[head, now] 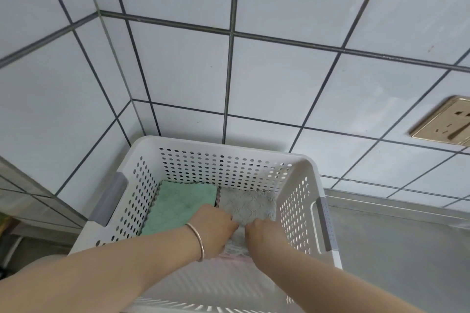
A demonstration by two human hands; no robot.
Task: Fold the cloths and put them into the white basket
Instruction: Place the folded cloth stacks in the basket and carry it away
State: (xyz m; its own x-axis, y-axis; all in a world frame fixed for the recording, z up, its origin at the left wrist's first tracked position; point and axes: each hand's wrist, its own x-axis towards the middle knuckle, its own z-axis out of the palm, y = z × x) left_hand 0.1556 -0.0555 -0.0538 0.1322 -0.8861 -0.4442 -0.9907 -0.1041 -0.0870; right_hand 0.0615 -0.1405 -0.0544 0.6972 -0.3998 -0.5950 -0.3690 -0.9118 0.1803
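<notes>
tiled wall (279,79), gold socket (443,123), steel counter (396,249)

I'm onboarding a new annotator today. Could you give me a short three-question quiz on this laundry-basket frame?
1. True or false: the green cloth lies inside the white basket.
2. Multiple choice: which cloth are both hands on? A) the green cloth B) the grey cloth C) neither
3. Short answer: which wrist wears the bangle?

Key
1. True; it lies folded on the left side of the basket floor.
2. B; the left hand and the right hand meet at the grey cloth's near edge, fingers curled down onto it, though the exact grip is hidden.
3. The left wrist.
</notes>
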